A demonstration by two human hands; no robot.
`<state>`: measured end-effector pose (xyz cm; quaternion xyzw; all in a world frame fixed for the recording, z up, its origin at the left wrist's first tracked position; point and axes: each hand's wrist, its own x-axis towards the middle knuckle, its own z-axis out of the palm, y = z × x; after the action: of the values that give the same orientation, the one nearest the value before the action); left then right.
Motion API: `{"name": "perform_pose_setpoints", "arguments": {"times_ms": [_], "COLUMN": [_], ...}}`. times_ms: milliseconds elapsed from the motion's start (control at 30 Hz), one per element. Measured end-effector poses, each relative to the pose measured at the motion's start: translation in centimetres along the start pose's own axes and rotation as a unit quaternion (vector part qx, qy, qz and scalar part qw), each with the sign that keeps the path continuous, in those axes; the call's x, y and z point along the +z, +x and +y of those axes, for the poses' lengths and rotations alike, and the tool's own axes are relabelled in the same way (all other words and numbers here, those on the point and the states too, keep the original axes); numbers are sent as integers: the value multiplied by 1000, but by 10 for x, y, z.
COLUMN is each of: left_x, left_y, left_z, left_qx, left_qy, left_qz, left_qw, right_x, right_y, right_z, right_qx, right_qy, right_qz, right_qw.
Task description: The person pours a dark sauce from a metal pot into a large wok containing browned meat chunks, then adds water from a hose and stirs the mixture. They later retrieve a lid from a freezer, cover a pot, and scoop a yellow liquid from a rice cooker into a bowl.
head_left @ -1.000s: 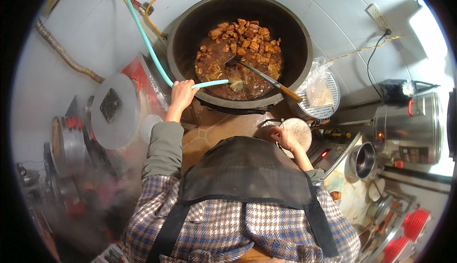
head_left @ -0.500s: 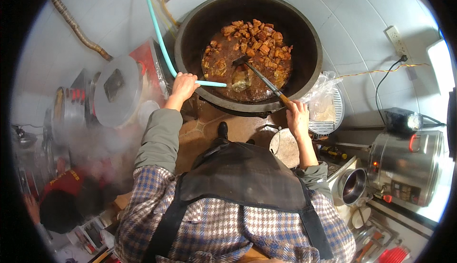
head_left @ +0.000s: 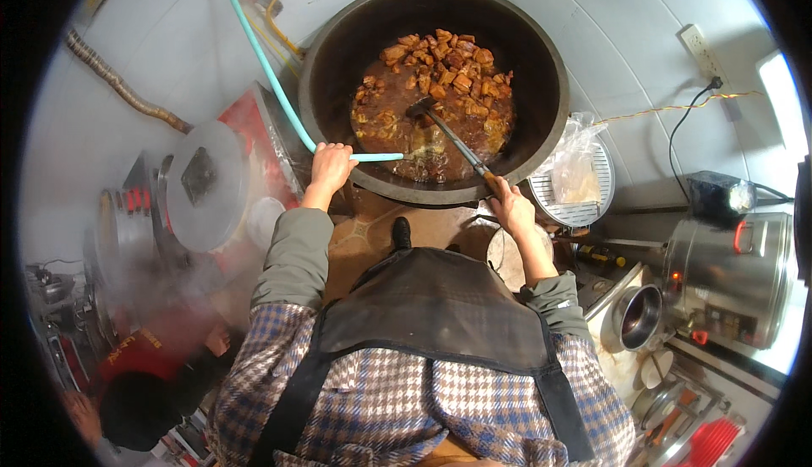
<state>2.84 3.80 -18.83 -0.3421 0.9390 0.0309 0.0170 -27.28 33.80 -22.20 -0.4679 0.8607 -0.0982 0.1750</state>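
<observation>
A big dark wok (head_left: 338, 52) holds brown liquid and browned chunks of meat (head_left: 457, 69), heaped toward its far side. My left hand (head_left: 331, 165) is closed around a pale turquoise hose (head_left: 283, 99) at the wok's near left rim. The hose's end reaches over the liquid, which bubbles and ripples close by. At the near right rim, my right hand (head_left: 512, 208) grips the wooden handle of a long-handled spatula (head_left: 455, 141). Its metal shaft slants into the wok, and the dark head rests in the liquid at the edge of the meat, partly hidden.
Steam drifts on the left past a round pale lid (head_left: 207, 188). A person in a red top (head_left: 152, 357) bends at lower left. Right of the wok are a plastic bag (head_left: 579, 175) on a slatted round rack, a steel cooker (head_left: 727, 277) and a steel pot (head_left: 636, 319).
The view has shifted slightly. Bubbling near the hose end looks stronger, and my right hand sits a little lower and further left. Both hands keep their holds.
</observation>
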Motion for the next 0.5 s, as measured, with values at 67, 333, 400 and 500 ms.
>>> {"name": "perform_pose_setpoints", "arguments": {"times_ms": [67, 333, 400, 500], "left_x": [1, -4, -7, -11], "left_y": [1, -1, 1, 2], "left_z": [1, 4, 5, 9], "left_qx": [2, 18, 23, 14], "left_qy": [9, 33, 49, 70], "left_qz": [5, 9, 4, -8], "left_qw": [1000, 999, 999, 997], "right_x": [5, 3, -4, -18], "right_y": [2, 1, -4, -20], "right_z": [-1, 12, 23, 53], "right_qx": [3, -20, -48, -11], "right_qy": [9, 122, 160, 258], "right_qz": [19, 18, 20, 91], "right_qw": [1000, 992, 986, 962]}}
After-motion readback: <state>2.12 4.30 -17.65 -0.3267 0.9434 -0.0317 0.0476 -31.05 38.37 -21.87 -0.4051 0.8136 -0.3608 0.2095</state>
